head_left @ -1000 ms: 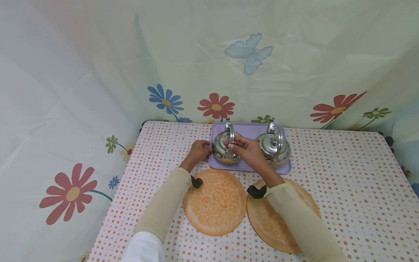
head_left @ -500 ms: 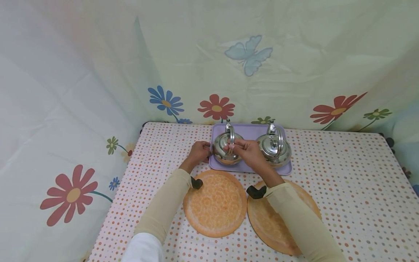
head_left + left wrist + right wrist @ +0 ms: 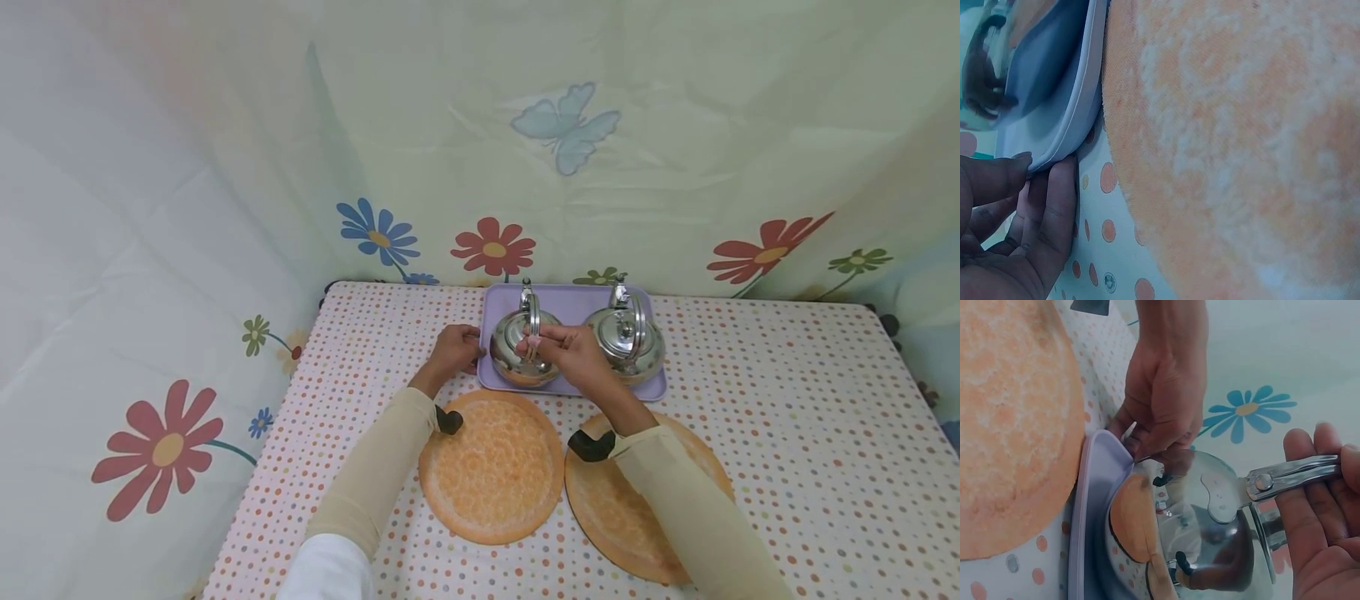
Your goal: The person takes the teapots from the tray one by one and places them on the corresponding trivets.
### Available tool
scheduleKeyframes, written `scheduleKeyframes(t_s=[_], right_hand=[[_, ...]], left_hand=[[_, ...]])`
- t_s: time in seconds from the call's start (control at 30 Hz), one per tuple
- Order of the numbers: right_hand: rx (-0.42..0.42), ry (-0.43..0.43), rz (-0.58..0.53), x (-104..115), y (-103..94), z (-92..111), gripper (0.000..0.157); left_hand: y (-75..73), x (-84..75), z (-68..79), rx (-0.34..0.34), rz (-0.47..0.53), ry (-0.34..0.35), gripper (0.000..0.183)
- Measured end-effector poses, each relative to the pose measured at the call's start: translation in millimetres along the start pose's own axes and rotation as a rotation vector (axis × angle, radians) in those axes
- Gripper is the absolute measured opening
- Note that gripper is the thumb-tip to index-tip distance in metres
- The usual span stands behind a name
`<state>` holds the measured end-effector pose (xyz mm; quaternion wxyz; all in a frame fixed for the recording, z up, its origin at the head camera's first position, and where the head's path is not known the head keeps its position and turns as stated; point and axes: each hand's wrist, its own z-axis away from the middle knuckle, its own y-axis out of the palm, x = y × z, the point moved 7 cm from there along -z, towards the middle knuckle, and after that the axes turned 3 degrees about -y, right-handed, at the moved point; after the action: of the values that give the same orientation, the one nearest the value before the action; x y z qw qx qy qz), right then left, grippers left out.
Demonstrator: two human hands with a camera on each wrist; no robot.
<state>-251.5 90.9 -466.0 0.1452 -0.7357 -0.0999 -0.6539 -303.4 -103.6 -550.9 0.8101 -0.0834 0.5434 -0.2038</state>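
Two shiny steel kettles stand side by side on a lilac tray [image 3: 572, 298] at the table's far side. My right hand [image 3: 583, 360] holds the arched handle [image 3: 1297, 477] of the left kettle [image 3: 512, 362], its fingers behind the handle and the thumb against it. The right kettle [image 3: 636, 365] sits just beyond that hand, partly covered by it. At the tray's left side my left hand [image 3: 454, 350] pinches the rim [image 3: 1054, 153], thumb above and fingers below, as the left wrist view shows.
Two round orange mats lie in front of the tray, the left mat [image 3: 491, 471] in full sight and the right mat [image 3: 618, 529] partly under my right forearm. A dotted cloth [image 3: 795, 400] covers the table. Behind it hangs a flowered curtain [image 3: 660, 183].
The left kettle has shifted slightly right and toward me on the tray, with my right hand on its handle. My left hand keeps its place at the tray's rim.
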Motion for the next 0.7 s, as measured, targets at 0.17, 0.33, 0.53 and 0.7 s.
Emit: scheduleKeyframes(t_s=[0.17,0.33,0.53,0.7], right_hand=[[0.018,-0.034,0.006,6.5,0.6,5.5,0.027],[0.018,-0.038,-0.006,9.6,-0.6,12.0,0.024],[0.042,-0.075,-0.019,16.5,2.7,20.2,0.023],[0.059,-0.07,-0.014,21.8,6.5,27.5,0.022]], left_hand=[[0.3,0.4,0.8,-0.001,-0.012,0.011,0.043],[2.6,3.1,-3.0,0.014,-0.02,0.017,0.044],[1.5,3.7,-3.0,0.011,-0.014,0.022,0.044],[1.7,4.4,-3.3,0.015,0.007,0.016,0.044]])
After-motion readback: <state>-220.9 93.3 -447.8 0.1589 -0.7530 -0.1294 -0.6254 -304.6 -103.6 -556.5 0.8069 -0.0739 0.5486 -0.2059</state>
